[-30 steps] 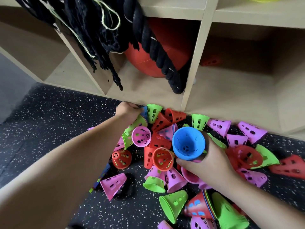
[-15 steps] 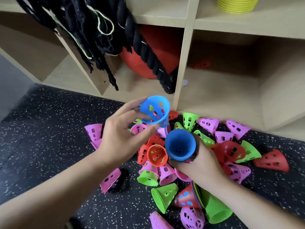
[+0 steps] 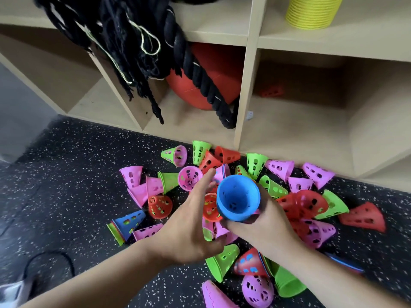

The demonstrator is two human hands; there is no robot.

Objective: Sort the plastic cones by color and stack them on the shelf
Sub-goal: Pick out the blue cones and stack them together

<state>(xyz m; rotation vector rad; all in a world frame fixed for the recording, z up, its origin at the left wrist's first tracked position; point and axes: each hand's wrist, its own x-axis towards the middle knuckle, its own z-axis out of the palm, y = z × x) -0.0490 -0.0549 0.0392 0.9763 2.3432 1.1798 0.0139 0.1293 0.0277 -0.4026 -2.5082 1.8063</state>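
The wooden shelf [image 3: 245, 96] is standing along the back. A red ball [image 3: 218, 70] and black rope [image 3: 184, 52] are sitting in a lower compartment, and a yellow cone stack [image 3: 311, 12] is resting on the upper right board. Pink, green and red cones [image 3: 279, 168] are lying scattered on the speckled floor [image 3: 77, 174]. Above them, the right hand [image 3: 262, 221] is gripping a blue cone [image 3: 238, 196], mouth upward and possibly several nested. The left hand [image 3: 191, 223] is hovering beside it, fingers straight, holding nothing.
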